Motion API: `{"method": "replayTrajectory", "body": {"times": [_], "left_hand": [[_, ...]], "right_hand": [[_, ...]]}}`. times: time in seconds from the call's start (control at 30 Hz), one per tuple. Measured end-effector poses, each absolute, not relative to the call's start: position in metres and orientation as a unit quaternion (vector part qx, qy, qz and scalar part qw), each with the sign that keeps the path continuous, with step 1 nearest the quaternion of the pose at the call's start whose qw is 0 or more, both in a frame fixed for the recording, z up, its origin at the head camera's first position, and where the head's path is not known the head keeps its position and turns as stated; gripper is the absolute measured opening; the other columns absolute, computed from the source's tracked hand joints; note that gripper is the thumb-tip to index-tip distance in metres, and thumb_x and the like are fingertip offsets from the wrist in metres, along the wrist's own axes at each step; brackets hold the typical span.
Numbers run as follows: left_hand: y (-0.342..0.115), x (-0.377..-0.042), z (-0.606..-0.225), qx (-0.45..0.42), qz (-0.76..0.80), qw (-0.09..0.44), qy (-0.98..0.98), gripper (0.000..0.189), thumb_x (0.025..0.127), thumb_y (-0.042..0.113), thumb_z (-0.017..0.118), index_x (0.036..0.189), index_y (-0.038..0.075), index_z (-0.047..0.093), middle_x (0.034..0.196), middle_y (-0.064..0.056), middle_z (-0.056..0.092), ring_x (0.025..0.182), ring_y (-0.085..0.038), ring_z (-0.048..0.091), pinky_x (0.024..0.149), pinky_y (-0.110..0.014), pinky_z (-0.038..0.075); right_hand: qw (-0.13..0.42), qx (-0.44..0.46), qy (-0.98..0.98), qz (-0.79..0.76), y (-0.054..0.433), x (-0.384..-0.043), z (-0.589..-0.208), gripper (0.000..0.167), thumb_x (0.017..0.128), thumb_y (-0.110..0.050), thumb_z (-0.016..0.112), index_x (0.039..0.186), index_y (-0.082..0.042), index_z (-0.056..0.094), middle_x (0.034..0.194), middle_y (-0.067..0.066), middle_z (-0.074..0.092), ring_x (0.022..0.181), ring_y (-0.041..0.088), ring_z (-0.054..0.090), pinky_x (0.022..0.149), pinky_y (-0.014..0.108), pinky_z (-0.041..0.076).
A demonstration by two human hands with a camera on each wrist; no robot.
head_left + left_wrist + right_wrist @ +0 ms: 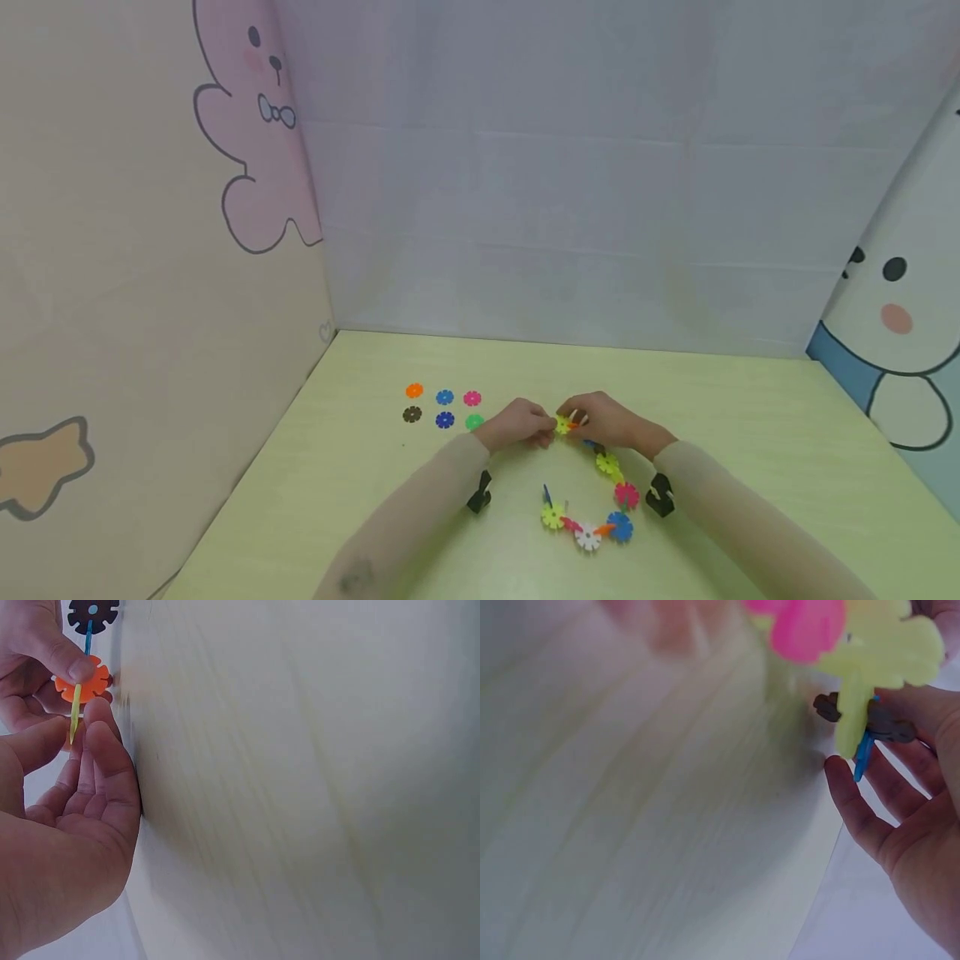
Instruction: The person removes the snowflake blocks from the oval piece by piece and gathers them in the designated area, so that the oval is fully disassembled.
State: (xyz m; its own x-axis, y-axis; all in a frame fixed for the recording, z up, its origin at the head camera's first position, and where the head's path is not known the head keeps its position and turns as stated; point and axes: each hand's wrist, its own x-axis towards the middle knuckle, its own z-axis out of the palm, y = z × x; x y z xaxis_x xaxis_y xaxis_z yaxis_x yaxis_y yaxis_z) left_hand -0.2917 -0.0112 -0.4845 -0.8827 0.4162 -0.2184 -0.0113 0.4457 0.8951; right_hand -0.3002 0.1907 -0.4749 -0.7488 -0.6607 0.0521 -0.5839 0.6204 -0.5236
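Chain [626, 497]: notched discs joined in an open curve on the pale yellow table [315, 508], running from between the hands round toward the person.
Left hand [517, 423]: thumb and fingertips nearly meet, pinching the yellow disc [562, 426] at the chain's far end.
Right hand [606, 419]: thumb flat on the orange disc [91, 686], fingers behind it, a close pinch; other fingers spread, loosely bent.
Join: yellow disc crosswise against the orange one; how deep it sits, I can't tell.
Near end: a blue disc [547, 495] on edge, meeting a yellow one.
Loose discs [445, 420]: six in two rows, left of the hands; the green [474, 422] just beside the left wrist.
Left wall [150, 317]: a pink cartoon animal [258, 167].
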Motion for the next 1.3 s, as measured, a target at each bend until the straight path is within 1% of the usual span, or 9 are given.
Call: {"method": "replayTrajectory", "body": {"times": [0.17,0.33,0.37,0.57,0.83,0.97,1.2,1.3], "left_hand": [[-0.010,-0.291,-0.485,0.122,0.507,0.207,0.828,0.020,0.093,0.016,0.060,0.084,0.000,0.068,0.071,-0.005,0.066,0.061,-0.011,0.059,0.058,-0.022,0.047],[-0.010,-0.290,-0.484,0.119,0.506,0.202,0.830,0.019,0.092,0.015,0.061,0.084,-0.001,0.068,0.071,-0.005,0.066,0.061,-0.012,0.059,0.060,-0.023,0.049],[-0.011,-0.290,-0.484,0.119,0.508,0.201,0.829,0.019,0.092,0.015,0.061,0.084,-0.001,0.068,0.071,-0.006,0.066,0.061,-0.012,0.059,0.060,-0.023,0.049],[-0.016,-0.291,-0.484,0.117,0.518,0.200,0.823,0.018,0.091,0.014,0.062,0.084,-0.002,0.067,0.072,-0.007,0.067,0.062,-0.013,0.060,0.062,-0.026,0.051],[-0.020,-0.293,-0.488,0.114,0.524,0.200,0.820,0.018,0.091,0.014,0.063,0.085,-0.003,0.067,0.072,-0.007,0.066,0.062,-0.013,0.059,0.064,-0.026,0.052],[-0.021,-0.293,-0.488,0.114,0.523,0.202,0.820,0.018,0.091,0.015,0.063,0.085,-0.002,0.067,0.072,-0.006,0.066,0.062,-0.013,0.059,0.064,-0.026,0.052],[-0.021,-0.291,-0.488,0.119,0.523,0.207,0.818,0.018,0.091,0.014,0.062,0.084,-0.002,0.068,0.071,-0.006,0.066,0.061,-0.013,0.059,0.062,-0.026,0.051],[-0.021,-0.290,-0.488,0.120,0.526,0.209,0.815,0.018,0.091,0.013,0.062,0.083,-0.002,0.067,0.071,-0.006,0.066,0.060,-0.013,0.059,0.061,-0.026,0.051]], "right_hand": [[0.069,-0.347,0.899,-0.260,0.190,-0.299,-0.474,0.030,0.083,-0.012,0.073,0.112,-0.009,0.064,0.107,0.004,0.065,0.090,0.017,0.063,0.074,0.029,0.052],[0.063,-0.349,0.898,-0.260,0.189,-0.298,-0.473,0.029,0.084,-0.013,0.072,0.111,-0.010,0.064,0.107,0.003,0.065,0.089,0.017,0.063,0.074,0.028,0.052],[0.063,-0.352,0.896,-0.263,0.190,-0.297,-0.473,0.028,0.084,-0.012,0.072,0.111,-0.009,0.064,0.107,0.004,0.065,0.089,0.018,0.063,0.074,0.029,0.053],[0.080,-0.344,0.892,-0.280,0.192,-0.293,-0.470,0.027,0.084,-0.011,0.072,0.110,-0.008,0.064,0.106,0.005,0.064,0.091,0.022,0.063,0.075,0.032,0.053],[0.105,-0.337,0.890,-0.288,0.199,-0.289,-0.470,0.033,0.081,-0.012,0.075,0.110,-0.006,0.063,0.105,0.004,0.063,0.094,0.024,0.061,0.076,0.034,0.052],[0.102,-0.341,0.891,-0.282,0.200,-0.289,-0.470,0.030,0.082,-0.012,0.074,0.109,-0.006,0.064,0.104,0.002,0.063,0.093,0.023,0.062,0.077,0.034,0.052],[0.090,-0.361,0.887,-0.275,0.201,-0.291,-0.470,0.026,0.083,-0.009,0.073,0.107,-0.003,0.064,0.104,0.006,0.063,0.093,0.026,0.062,0.075,0.033,0.053],[0.088,-0.362,0.887,-0.271,0.201,-0.291,-0.470,0.023,0.083,-0.008,0.072,0.105,-0.004,0.065,0.103,0.006,0.063,0.093,0.025,0.062,0.076,0.034,0.053]]}}
